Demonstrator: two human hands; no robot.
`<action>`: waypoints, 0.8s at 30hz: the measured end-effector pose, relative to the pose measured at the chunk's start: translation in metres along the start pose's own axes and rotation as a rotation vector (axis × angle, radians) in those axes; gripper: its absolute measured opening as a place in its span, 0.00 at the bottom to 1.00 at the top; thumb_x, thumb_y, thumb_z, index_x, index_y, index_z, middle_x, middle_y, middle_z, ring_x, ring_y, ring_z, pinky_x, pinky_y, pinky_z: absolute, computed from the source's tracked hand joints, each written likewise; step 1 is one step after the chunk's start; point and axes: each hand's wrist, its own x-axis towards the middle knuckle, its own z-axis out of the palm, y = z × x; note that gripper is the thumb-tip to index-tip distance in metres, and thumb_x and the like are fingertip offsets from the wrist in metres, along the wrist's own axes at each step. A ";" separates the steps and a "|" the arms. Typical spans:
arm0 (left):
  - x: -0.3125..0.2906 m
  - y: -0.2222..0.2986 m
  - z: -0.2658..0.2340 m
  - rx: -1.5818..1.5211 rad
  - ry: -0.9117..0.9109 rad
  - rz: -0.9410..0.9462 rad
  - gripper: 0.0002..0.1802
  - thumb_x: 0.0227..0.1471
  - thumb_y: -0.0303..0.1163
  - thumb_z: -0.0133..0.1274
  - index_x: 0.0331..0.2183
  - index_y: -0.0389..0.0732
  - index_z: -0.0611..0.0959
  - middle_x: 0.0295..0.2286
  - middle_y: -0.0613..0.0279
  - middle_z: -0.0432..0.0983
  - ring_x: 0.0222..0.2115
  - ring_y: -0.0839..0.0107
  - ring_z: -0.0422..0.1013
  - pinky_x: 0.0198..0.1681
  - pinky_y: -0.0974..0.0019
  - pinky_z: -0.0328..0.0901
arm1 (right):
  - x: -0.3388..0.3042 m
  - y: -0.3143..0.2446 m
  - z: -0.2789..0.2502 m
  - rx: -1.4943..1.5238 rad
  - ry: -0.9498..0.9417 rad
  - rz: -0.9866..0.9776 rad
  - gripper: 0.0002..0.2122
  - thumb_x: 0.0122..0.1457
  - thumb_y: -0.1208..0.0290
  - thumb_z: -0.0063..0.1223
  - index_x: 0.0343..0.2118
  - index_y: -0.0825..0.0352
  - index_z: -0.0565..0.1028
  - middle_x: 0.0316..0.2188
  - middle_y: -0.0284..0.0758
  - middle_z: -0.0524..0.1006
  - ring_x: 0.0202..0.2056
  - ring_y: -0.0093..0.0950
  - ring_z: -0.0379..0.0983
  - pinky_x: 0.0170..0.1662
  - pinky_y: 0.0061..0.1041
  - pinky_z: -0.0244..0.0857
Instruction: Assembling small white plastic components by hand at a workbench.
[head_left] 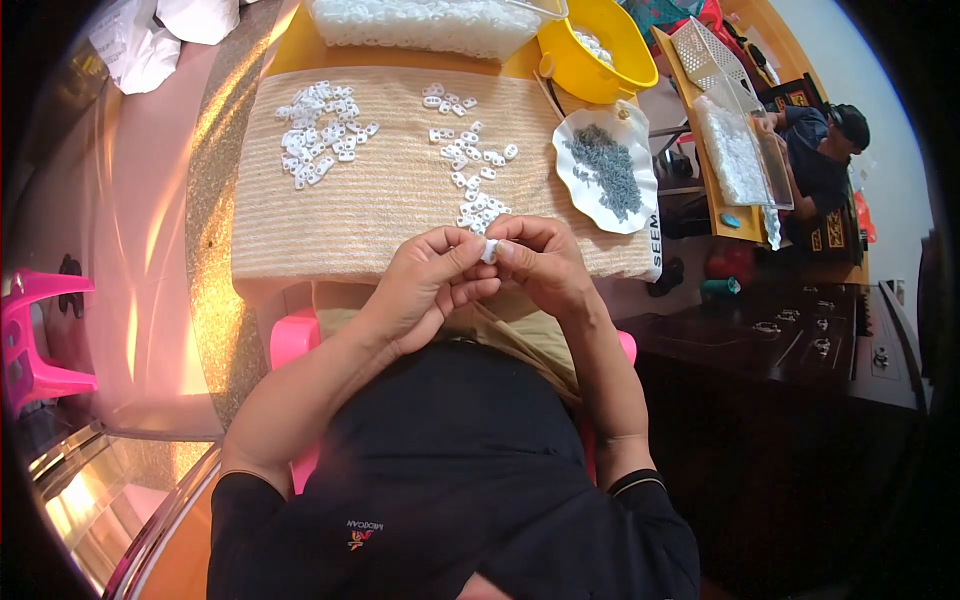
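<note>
My left hand (432,278) and my right hand (545,262) meet at the near edge of the cloth-covered table. Between their thumbs and fingertips they pinch one small white plastic piece (489,251). Just beyond my fingers lies a small heap of white plastic pieces with holes (482,210), and more are strewn in a line behind it. A larger spread of similar white pieces (318,130) lies to the left. On the right, a white wavy-rimmed plate (634,130) carries a pile of small grey parts (606,170).
A clear bin of white pieces (425,22) and a yellow basin (600,75) stand at the back of the striped cloth (390,215). To the right, another person (825,150) sits at a table with a clear bin (735,160). A pink stool (45,340) stands at left.
</note>
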 end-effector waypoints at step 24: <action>-0.002 0.003 0.002 0.007 0.042 -0.004 0.06 0.56 0.31 0.51 0.35 0.38 0.75 0.35 0.57 0.77 0.31 0.75 0.74 0.37 0.70 0.74 | 0.020 -0.108 -0.015 -0.892 0.557 -0.832 0.06 0.58 0.77 0.54 0.37 0.72 0.75 0.25 0.30 0.75 0.23 0.16 0.71 0.29 0.14 0.66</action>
